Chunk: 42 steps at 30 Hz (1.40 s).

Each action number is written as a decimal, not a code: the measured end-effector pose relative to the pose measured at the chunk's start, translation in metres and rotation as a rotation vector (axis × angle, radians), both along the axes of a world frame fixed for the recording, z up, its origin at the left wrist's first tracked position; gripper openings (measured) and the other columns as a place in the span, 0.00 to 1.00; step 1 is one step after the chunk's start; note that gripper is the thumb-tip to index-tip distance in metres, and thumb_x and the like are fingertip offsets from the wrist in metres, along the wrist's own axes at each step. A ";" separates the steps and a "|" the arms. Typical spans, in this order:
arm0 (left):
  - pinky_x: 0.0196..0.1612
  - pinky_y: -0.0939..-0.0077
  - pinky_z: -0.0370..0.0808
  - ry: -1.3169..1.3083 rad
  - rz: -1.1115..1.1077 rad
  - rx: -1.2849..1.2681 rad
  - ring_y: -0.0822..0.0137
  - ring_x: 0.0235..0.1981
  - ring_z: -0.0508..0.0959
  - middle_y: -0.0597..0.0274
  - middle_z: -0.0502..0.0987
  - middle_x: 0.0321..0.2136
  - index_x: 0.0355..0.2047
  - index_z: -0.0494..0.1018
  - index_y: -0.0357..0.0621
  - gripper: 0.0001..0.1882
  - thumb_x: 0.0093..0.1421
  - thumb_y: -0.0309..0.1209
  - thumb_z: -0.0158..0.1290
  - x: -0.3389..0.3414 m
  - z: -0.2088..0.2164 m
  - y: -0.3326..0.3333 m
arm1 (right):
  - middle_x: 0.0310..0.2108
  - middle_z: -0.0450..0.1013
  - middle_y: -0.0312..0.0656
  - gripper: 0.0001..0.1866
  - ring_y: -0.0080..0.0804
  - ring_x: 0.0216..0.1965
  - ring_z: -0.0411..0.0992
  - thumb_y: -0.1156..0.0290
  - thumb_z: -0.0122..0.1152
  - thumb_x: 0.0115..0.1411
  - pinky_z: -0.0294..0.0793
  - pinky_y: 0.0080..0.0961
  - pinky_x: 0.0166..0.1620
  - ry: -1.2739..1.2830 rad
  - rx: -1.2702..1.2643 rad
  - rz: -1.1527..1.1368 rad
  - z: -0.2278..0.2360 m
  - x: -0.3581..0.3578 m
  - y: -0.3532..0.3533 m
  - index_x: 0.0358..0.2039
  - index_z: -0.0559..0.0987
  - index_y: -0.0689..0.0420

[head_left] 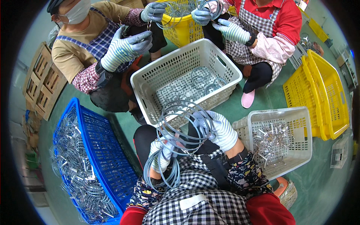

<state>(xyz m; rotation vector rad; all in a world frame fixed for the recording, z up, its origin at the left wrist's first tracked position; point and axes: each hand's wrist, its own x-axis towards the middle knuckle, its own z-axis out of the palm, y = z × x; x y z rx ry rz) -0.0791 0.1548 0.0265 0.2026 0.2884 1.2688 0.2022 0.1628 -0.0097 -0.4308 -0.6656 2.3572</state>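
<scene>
While my left fingers point(156, 149) curl around near grey wire loops point(174, 176), my right fingers point(217, 129) pinch the far bundle point(187, 141).

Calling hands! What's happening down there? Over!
Left hand and right hand gripping grey wire loops. Loops partly covering left hand. Whitish basket just ahead.

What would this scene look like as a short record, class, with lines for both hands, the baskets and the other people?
Left hand: striped glove, holding grey wire loops
Right hand: striped glove, gripping the upper loops
Front white basket: some loops inside
Right white basket: small silvery pieces
Blue basket: at left, heaped with loops and metal pieces
Yellow baskets: far right, nested
Others: person in beige, person in red, beyond the front basket
</scene>
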 end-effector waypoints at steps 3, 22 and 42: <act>0.38 0.72 0.75 0.997 0.344 0.100 0.65 0.27 0.76 0.54 0.76 0.28 0.38 0.73 0.34 0.18 0.57 0.39 0.51 0.063 -0.053 -0.132 | 0.30 0.73 0.35 0.26 0.13 0.20 0.65 0.58 0.63 0.52 0.57 0.07 0.17 -0.036 0.094 -0.009 0.011 -0.016 -0.006 0.47 0.71 0.60; 0.20 0.80 0.61 0.468 0.304 -0.203 0.68 0.20 0.68 0.59 0.73 0.22 0.14 0.68 0.47 0.23 0.60 0.47 0.47 0.099 -0.013 -0.106 | 0.30 0.75 0.39 0.16 0.16 0.20 0.66 0.70 0.57 0.56 0.59 0.08 0.18 -0.169 -0.039 -0.174 0.010 -0.022 -0.004 0.44 0.73 0.61; 0.27 0.82 0.64 1.021 1.003 -0.374 0.77 0.23 0.68 0.65 0.72 0.22 0.30 0.75 0.38 0.18 0.61 0.42 0.46 -0.004 0.021 -0.235 | 0.30 0.71 0.35 0.20 0.17 0.22 0.64 0.63 0.57 0.55 0.63 0.13 0.20 -0.424 0.026 0.031 -0.077 -0.017 0.005 0.47 0.71 0.58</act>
